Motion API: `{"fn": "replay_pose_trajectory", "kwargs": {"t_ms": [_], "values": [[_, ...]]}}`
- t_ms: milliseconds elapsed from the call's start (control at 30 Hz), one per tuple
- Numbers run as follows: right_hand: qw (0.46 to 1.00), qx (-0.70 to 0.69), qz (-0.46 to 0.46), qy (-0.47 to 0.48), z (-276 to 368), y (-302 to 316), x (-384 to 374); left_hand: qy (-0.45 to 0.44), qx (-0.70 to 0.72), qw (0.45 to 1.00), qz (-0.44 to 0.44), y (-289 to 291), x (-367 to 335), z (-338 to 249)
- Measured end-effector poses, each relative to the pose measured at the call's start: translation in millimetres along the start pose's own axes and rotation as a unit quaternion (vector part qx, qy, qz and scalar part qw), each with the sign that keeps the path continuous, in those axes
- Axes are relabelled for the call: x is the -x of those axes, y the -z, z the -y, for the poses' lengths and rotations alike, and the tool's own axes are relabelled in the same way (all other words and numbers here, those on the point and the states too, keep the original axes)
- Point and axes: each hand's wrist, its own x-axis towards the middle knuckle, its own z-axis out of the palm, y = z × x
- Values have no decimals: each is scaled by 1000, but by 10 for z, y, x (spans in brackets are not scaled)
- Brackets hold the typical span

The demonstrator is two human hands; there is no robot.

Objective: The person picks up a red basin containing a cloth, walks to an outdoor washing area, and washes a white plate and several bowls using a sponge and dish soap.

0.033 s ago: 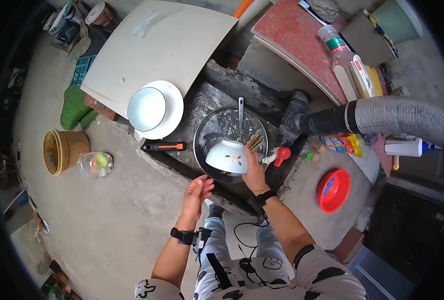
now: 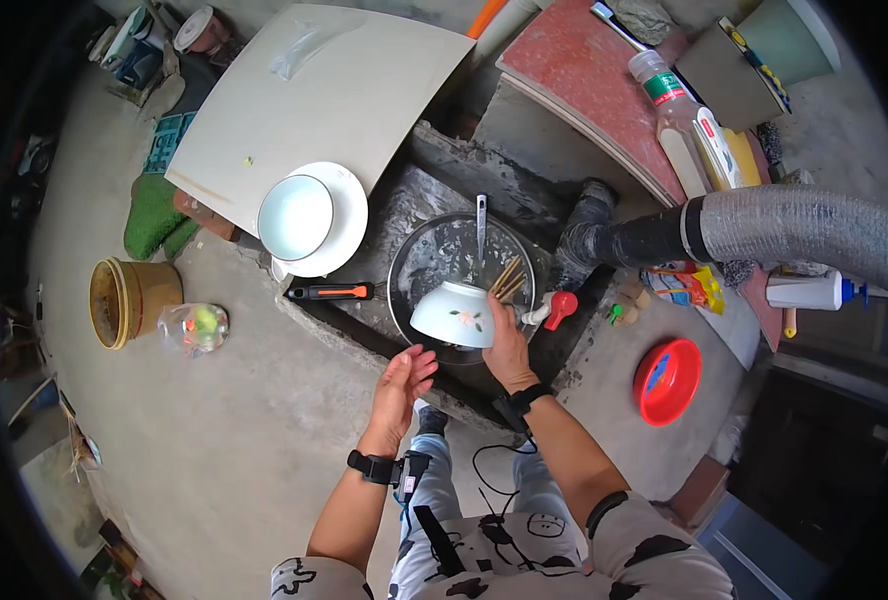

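My right hand (image 2: 507, 352) grips the rim of a pale bowl with a flower print (image 2: 454, 314), which is tipped with its base upward over a wide dark pan (image 2: 419, 245). Just left of the bowl, my left hand (image 2: 404, 378) is empty, fingers loosely extended and apart from it. A bundle of chopsticks (image 2: 508, 278) leans in the pan behind my right fingers. A metal-handled utensil (image 2: 482, 222) stands against the pan's far side. What lies beneath the bowl is hidden.
A light bowl (image 2: 295, 217) sits on white plates (image 2: 349, 215) upon a board (image 2: 314, 90). An orange-and-black-handled brush (image 2: 334, 292) lies left of the pan. On the right are a red-handled tap (image 2: 561, 308), a red basin (image 2: 668, 382) and a wrapped pipe (image 2: 754, 228).
My left hand has shifted slightly up and to the right, its fingers a little straighter. The bowl and my right hand stay nearly where they were.
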Motion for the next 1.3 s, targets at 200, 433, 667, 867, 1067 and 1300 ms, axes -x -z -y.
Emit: {"fn": "replay_pose_trajectory", "kwargs": {"t_ms": [200,433,667,867,1067,1300], "values": [[990,-121,21,-64,155,347,428,-41,12,999,16,-571,158,181],[911,-277,119,-281,40,1136,1006,-228,-259,938,41,-1008,797,383],[806,-413,147,-397,-743,2160,1544,-414,-467,781,34,-1849,975,923],[778,-461,137,-404,-1369,2617,1867,-53,-307,946,88,-2173,697,1585],[781,-447,219,-377,-2152,2695,2019,112,-79,967,217,-2492,619,2357],[900,-240,193,-308,-3124,2446,1930,51,-46,989,128,-2501,247,3235]]}}
